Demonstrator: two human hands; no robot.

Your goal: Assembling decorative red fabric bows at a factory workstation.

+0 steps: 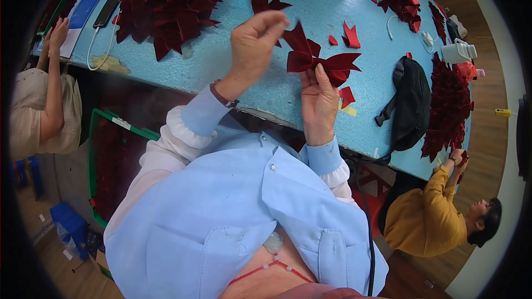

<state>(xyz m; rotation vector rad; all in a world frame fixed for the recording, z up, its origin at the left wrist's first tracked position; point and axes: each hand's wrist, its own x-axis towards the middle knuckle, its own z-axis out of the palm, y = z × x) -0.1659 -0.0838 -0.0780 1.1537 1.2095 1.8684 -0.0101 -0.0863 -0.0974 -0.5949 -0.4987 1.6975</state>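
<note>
My right hand [320, 102] holds a dark red velvet ribbon bow [302, 60] over the table, thumb on its front and fingers behind. Close to the bow's upper left tail is my left hand [255, 47], its fingers curled together and slightly blurred. Whether anything is pinched in them cannot be made out. Another dark red ribbon piece [268, 4] lies behind my left hand. Red ribbon scraps [351, 37] lie beyond the bow, and one red piece [347, 97] rests beside my right wrist.
Heaps of dark red bows [166, 8] cover parts of the blue table [221, 97]. A black waist bag [411, 102] lies to the right, with a white bottle [459, 52] beyond. A green crate [93, 171] stands at lower left. People work at both sides.
</note>
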